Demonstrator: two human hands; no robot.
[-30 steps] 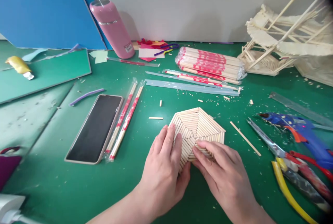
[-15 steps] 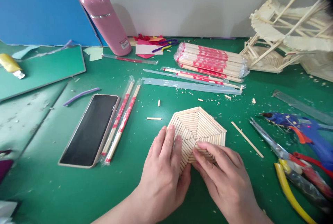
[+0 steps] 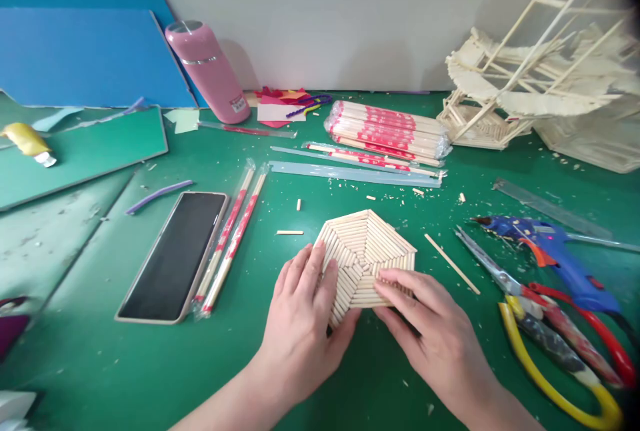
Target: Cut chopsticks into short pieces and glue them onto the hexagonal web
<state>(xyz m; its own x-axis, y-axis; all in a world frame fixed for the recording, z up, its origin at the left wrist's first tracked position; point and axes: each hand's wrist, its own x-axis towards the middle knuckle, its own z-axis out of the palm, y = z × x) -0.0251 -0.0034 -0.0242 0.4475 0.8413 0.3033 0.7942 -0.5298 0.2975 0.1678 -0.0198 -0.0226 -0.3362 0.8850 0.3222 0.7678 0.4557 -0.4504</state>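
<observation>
A many-sided panel of thin wooden sticks (image 3: 367, 244), laid in wedges round a centre, lies between my hands over the green table. My left hand (image 3: 305, 311) grips its left edge, fingers on top and thumb along the near edge. With thumb below and fingers above, my right hand (image 3: 430, 314) holds the near right edge. The panel's lower right part is hidden under those fingers. A loose thin stick (image 3: 453, 264) lies to the right of the panel, and a shorter stick piece (image 3: 290, 232) to its left.
Left of my hands are a phone (image 3: 173, 261) and wrapped chopsticks (image 3: 235, 237). To the right lie a blue glue gun (image 3: 565, 251) and pliers-like cutters (image 3: 540, 307). Behind stand a pink bottle (image 3: 213, 71), a chopstick pack (image 3: 387, 129) and a stick-built model (image 3: 515, 77).
The view has shifted, bringing more of the glue gun and stick model into sight. My right fingers have slid toward the panel's right edge, uncovering more of its near side.
</observation>
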